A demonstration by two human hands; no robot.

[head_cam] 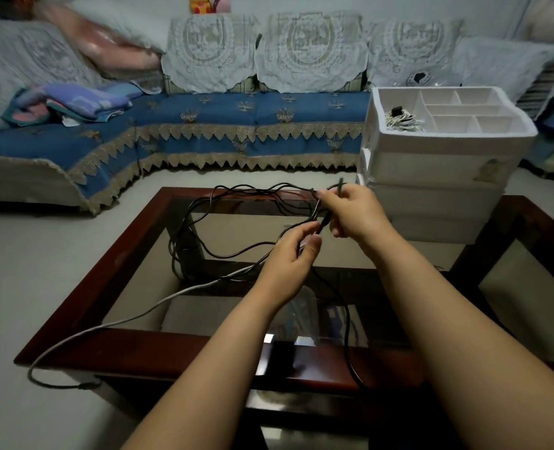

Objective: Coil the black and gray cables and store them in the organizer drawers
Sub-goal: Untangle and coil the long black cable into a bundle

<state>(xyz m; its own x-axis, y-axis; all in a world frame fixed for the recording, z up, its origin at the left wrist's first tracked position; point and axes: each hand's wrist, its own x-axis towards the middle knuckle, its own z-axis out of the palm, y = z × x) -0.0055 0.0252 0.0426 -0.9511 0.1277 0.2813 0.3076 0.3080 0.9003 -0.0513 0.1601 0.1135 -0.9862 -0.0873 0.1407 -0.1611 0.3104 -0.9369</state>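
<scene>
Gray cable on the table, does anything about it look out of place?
Yes. The gray cable runs off the table's near left corner and its plug end dangles over the floor, uncoiled.

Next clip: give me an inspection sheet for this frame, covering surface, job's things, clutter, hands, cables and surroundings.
Surface: glass-topped table with a dark red wooden frame.
Job's things: black cable lies in loose loops on the glass; gray cable trails off the near left edge to the floor; white organizer stands at the far right, with a light coiled cable in its top tray.
Clutter: items under the glass, too dim to identify.
Hands: left hand and right hand each pinch the black cable above the table.
Cables: neither cable on the table is coiled yet.
Surroundings: blue sofa with lace covers, folded cloth on it.
</scene>
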